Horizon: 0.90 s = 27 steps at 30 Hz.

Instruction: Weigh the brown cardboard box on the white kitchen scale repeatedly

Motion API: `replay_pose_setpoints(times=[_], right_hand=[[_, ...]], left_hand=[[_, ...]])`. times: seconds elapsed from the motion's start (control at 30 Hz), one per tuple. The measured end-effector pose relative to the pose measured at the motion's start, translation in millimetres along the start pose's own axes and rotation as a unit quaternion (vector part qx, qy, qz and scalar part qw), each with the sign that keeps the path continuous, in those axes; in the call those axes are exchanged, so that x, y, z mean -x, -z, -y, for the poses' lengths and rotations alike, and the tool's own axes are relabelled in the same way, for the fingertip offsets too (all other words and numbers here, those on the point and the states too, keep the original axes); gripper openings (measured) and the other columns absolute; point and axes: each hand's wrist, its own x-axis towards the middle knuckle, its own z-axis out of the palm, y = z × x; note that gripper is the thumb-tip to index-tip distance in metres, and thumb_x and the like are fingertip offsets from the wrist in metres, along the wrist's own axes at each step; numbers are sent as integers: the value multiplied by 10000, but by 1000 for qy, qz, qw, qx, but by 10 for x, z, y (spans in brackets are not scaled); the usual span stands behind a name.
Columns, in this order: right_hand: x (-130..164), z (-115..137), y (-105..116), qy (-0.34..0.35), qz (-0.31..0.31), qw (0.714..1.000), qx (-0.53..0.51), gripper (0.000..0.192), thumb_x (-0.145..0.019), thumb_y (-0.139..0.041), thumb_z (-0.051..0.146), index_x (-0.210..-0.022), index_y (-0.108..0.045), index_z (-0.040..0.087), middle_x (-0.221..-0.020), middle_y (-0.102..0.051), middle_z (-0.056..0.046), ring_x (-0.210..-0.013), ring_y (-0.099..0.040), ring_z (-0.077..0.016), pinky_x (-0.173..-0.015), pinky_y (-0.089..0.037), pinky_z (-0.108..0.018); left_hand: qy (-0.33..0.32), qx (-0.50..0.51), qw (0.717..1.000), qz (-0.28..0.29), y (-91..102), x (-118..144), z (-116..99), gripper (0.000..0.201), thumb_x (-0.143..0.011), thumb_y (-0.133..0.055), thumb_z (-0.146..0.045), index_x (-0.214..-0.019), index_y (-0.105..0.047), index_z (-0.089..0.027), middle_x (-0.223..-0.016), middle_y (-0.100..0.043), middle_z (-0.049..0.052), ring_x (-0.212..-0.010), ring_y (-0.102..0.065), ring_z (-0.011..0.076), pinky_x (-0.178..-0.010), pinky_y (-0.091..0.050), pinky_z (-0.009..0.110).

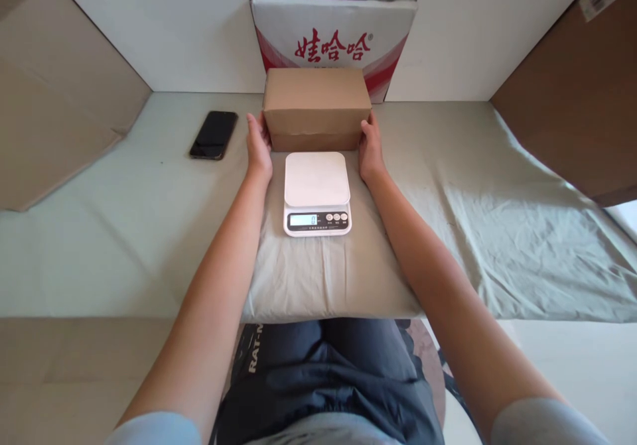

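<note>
A brown cardboard box [316, 110] just behind a digital kitchen scale [317, 180].
The left hand [259, 145] and the right hand [371, 148] grip the box at its two ends. The scale shows 0 on its display [302, 220]. A smartphone [213, 134] lies on the pale green cloth [124, 219], left of the left hand.

Single head-worn view, forward and down, from near above the table cloth [318, 274]
</note>
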Motion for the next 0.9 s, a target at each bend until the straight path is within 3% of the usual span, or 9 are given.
replay_pose_setpoints(times=[0.2,0.3,0.43,0.57,0.73,0.9], right_hand=[[46,55,-24,-3,8,1000,2,579,-863,-561,525,-1426,-576,392,-1558,-640,130,-1629,-419,-203,-1449,-241,-454],[47,51,-28,-2,7,1000,9,554,-855,-572,529,-1400,-596,431,-1525,-661,147,-1620,-432,-202,-1440,-274,-429],[34,37,-25,1,6,1000,11,587,-851,-566,541,-1419,-592,392,-1550,-647,113,-1620,-440,-215,-1439,-278,-441],[45,57,-35,2,14,1000,19,526,-865,-562,545,-1384,-603,463,-1510,-671,162,-1584,-487,-194,-1415,-330,-409],[62,54,-42,19,28,999,25,516,-861,-578,581,-1364,-632,474,-1490,-688,168,-1557,-515,-191,-1399,-349,-399],[-4,-30,-20,25,32,999,-4,646,-745,-693,741,-1270,-708,366,-1530,-688,135,-1532,-511,-185,-1369,-349,-381]], left_hand=[[-4,-5,1000,0,-39,26,-39,646,-987,-419,-798,-1218,-787,-320,-1433,-757,36,-1546,-537,273,-1289,-456,465],[5,-5,1000,-8,-66,38,-73,623,-1007,-408,-772,-1207,-789,-322,-1420,-766,29,-1555,-527,259,-1298,-448,455],[0,-8,1000,-2,-73,34,-75,666,-1056,-306,-727,-1265,-774,-303,-1444,-754,27,-1542,-545,244,-1306,-442,457],[-8,-2,1000,11,-48,1,-28,688,-1081,-234,-693,-1252,-768,-294,-1476,-734,13,-1520,-567,217,-1300,-450,433],[-33,-5,999,22,-20,-20,24,692,-1007,-348,-797,-1189,-780,-289,-1473,-735,37,-1521,-568,260,-1267,-484,440],[-44,-16,998,35,7,-40,45,734,-926,-419,-890,-1139,-786,-291,-1450,-749,31,-1509,-576,282,-1262,-484,442]])
